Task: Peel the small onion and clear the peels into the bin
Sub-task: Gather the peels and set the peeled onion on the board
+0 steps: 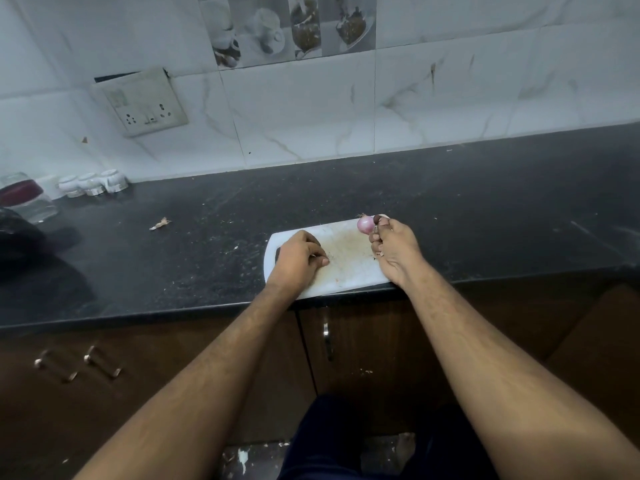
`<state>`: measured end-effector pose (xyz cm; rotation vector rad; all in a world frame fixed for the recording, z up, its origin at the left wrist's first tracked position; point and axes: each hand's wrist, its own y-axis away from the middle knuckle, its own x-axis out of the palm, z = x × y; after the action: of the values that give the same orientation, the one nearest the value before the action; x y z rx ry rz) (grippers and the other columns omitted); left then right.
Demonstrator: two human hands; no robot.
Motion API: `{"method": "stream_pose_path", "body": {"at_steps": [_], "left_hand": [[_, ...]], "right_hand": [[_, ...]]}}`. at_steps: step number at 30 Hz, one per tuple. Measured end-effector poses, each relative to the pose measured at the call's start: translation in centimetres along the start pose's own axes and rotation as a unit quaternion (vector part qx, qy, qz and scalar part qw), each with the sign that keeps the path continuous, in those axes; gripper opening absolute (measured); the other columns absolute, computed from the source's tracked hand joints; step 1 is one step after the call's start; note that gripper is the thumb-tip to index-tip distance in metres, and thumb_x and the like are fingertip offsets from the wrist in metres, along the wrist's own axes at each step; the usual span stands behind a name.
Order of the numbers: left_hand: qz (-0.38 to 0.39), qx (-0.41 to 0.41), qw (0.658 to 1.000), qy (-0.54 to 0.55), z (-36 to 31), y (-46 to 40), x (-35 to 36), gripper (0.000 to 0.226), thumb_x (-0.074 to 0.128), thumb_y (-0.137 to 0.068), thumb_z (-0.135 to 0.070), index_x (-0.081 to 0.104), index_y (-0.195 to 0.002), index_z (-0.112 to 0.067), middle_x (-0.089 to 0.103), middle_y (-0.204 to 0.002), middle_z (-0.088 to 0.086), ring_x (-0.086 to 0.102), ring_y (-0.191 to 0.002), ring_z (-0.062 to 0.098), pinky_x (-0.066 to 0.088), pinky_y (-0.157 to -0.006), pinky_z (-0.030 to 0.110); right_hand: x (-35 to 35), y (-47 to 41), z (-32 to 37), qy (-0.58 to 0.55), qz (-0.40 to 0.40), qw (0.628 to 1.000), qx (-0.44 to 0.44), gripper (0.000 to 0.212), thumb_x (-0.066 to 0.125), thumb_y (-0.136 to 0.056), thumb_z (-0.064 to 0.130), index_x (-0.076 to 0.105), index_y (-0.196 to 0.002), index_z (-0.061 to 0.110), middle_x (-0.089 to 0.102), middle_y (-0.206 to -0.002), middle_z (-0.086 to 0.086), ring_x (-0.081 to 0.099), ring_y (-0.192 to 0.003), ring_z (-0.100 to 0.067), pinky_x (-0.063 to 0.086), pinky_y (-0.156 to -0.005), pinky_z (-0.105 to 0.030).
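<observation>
On the dark bench (pixel 450 209), close to its front edge, a white cutting board (pixel 346 268) is laid, stained brown in its middle. At the board's near left corner the left hand (pixel 299 259) is rested, its fingers curled under and seemingly gathered on thin scraps; what is held there cannot be told. At the far right corner the right hand (pixel 393 245) is set, with small pale peel pieces apparently pinched in its curled fingers, and the fingertips (pixel 378 221) touching the small onion (pixel 365 224). The onion appears mostly peeled, pink and glossy, with a wisp of root at its top. One loose peel (pixel 160 224) is left well apart on the bench to the left.

No bin is seen, so the peels would have to be carried out of view; light scraps could be dropped to the floor, where bits are already scattered. The round onion, only touched at the board's corner, could be rolled off by a careless sweep. The far peel is easily overlooked.
</observation>
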<state>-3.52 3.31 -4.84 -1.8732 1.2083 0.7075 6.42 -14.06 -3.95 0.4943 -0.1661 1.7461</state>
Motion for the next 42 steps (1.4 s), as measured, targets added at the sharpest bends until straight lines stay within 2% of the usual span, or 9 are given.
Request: {"method": "stream_pose_path", "body": {"at_steps": [6, 9, 12, 16, 20, 26, 32, 34, 42], "left_hand": [[-0.047, -0.061, 0.996, -0.035, -0.2, 0.6, -0.1, 0.017, 0.066, -0.101, -0.013, 0.076, -0.098, 0.001, 0.055, -0.105, 0.001, 0.052, -0.095, 0.012, 0.043, -0.086, 0.019], [-0.121, -0.175, 0.966, 0.147, -0.4, 2.1, -1.5, 0.019, 0.064, -0.104, -0.02, 0.074, -0.092, -0.009, 0.068, -0.095, -0.002, 0.066, -0.093, 0.014, 0.048, -0.08, 0.025], [-0.165, -0.237, 0.851, 0.438, -0.9, 4.2, -2.6, 0.017, 0.059, -0.107, -0.023, 0.071, -0.099, -0.013, 0.074, -0.098, 0.0, 0.074, -0.095, 0.012, 0.057, -0.079, 0.024], [-0.201, -0.212, 0.703, 0.649, -2.8, 7.0, -2.1, 0.027, 0.049, -0.109, -0.024, 0.068, -0.1, -0.007, 0.071, -0.107, 0.01, 0.069, -0.097, 0.013, 0.059, -0.097, 0.03], [-0.246, -0.239, 0.582, 0.738, -4.6, 10.4, -1.7, 0.03, 0.036, -0.114, -0.027, 0.057, -0.099, -0.013, 0.071, -0.111, 0.015, 0.07, -0.104, 0.023, 0.056, -0.099, 0.037], [-0.331, -0.27, 0.463, 0.777, -3.6, 15.3, -4.7, 0.054, 0.035, -0.113, -0.036, 0.062, -0.073, -0.015, 0.073, -0.088, 0.012, 0.072, -0.096, 0.025, 0.052, -0.105, 0.04], [-0.418, -0.274, 0.376, 0.78, 2.1, 20.8, -7.9, 0.043, 0.04, -0.11, -0.04, 0.053, -0.077, -0.015, 0.071, -0.087, 0.014, 0.071, -0.1, 0.03, 0.052, -0.105, 0.047], [-0.453, -0.263, 0.368, 0.768, 4.4, 22.3, -8.8, 0.043, 0.04, -0.11, -0.04, 0.054, -0.079, -0.013, 0.071, -0.091, 0.016, 0.071, -0.102, 0.033, 0.051, -0.106, 0.049], [-0.562, -0.295, 0.347, 0.69, 17.4, 29.2, -9.8, 0.055, 0.032, -0.11, -0.049, 0.064, -0.111, -0.005, 0.075, -0.114, 0.02, 0.069, -0.117, 0.032, 0.046, -0.115, 0.046]], "right_hand": [[0.1, 0.3, 0.2, 0.01, 0.0, 1.0, 0.008, 0.028, 0.041, -0.111, 0.012, 0.064, -0.096, 0.014, 0.062, -0.099, -0.008, 0.041, -0.061, -0.005, 0.033, -0.042, -0.014], [0.4, 1.2, 0.7, -0.015, -0.014, 0.999, 0.025, 0.028, 0.041, -0.11, 0.01, 0.065, -0.095, 0.012, 0.064, -0.1, -0.007, 0.04, -0.062, -0.007, 0.033, -0.042, -0.013], [1.3, 2.8, 1.1, -0.149, -0.021, 0.984, 0.097, 0.026, 0.041, -0.108, 0.001, 0.063, -0.095, 0.005, 0.063, -0.102, -0.004, 0.034, -0.059, -0.008, 0.031, -0.039, -0.014], [4.3, 6.3, 0.4, -0.316, 0.001, 0.934, 0.165, 0.023, 0.039, -0.108, -0.002, 0.06, -0.102, 0.005, 0.055, -0.092, -0.002, 0.035, -0.062, -0.009, 0.031, -0.035, -0.014], [7.8, 11.1, -2.0, -0.383, 0.02, 0.904, 0.19, 0.028, 0.036, -0.11, 0.002, 0.054, -0.09, 0.006, 0.052, -0.079, -0.001, 0.036, -0.06, -0.009, 0.032, -0.035, -0.014], [11.3, 17.3, -7.5, -0.341, 0.01, 0.905, 0.253, 0.03, 0.041, -0.11, 0.014, 0.059, -0.087, 0.01, 0.046, -0.067, -0.001, 0.04, -0.056, -0.006, 0.035, -0.037, -0.012], [16.3, 22.7, -12.0, -0.304, 0.055, 0.891, 0.333, 0.035, 0.047, -0.106, 0.025, 0.06, -0.075, 0.013, 0.057, -0.066, -0.003, 0.055, -0.06, -0.012, 0.055, -0.064, -0.023], [18.2, 23.7, -14.2, -0.296, 0.068, 0.882, 0.36, 0.034, 0.048, -0.104, 0.022, 0.059, -0.073, 0.012, 0.06, -0.07, -0.005, 0.058, -0.068, -0.014, 0.054, -0.081, -0.027], [25.9, 27.0, -26.4, -0.142, 0.117, 0.869, 0.459, 0.026, 0.043, -0.104, 0.014, 0.063, -0.088, 0.008, 0.069, -0.09, -0.01, 0.068, -0.089, -0.02, 0.053, -0.097, -0.033]]}}
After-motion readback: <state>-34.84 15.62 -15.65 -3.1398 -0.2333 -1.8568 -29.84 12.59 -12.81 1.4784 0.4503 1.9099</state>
